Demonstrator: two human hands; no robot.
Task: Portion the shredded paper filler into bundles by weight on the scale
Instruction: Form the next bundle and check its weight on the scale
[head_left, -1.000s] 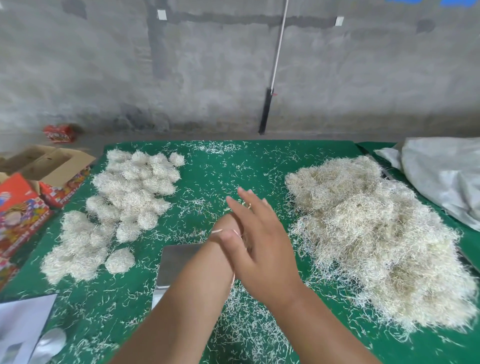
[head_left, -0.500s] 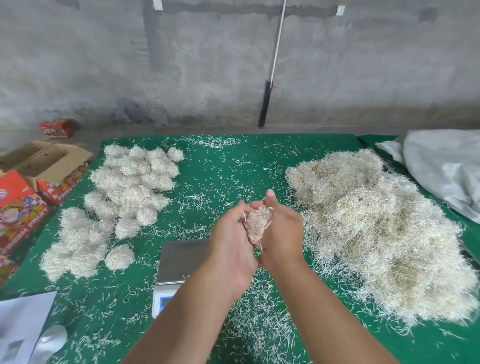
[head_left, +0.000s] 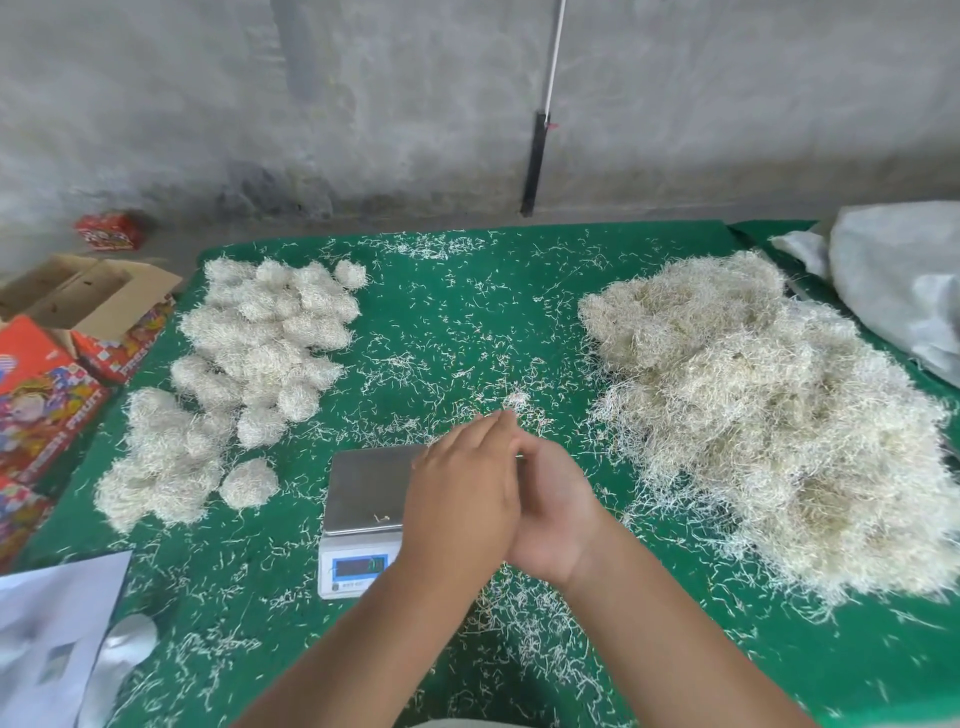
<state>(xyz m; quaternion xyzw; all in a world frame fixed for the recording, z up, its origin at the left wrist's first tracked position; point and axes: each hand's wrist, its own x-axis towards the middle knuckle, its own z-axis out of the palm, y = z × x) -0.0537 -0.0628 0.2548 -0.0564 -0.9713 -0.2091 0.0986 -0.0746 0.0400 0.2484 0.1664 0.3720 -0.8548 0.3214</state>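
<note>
Pale, wiry shredded paper (head_left: 769, 415) lies heaped along the green table's (head_left: 452, 322) right edge, rolled bundles (head_left: 260, 332) toward its left edge; left hand (head_left: 460, 499) and right hand (head_left: 558, 512) press palms together beside the scale (head_left: 363, 499), before a grey concrete wall
</note>
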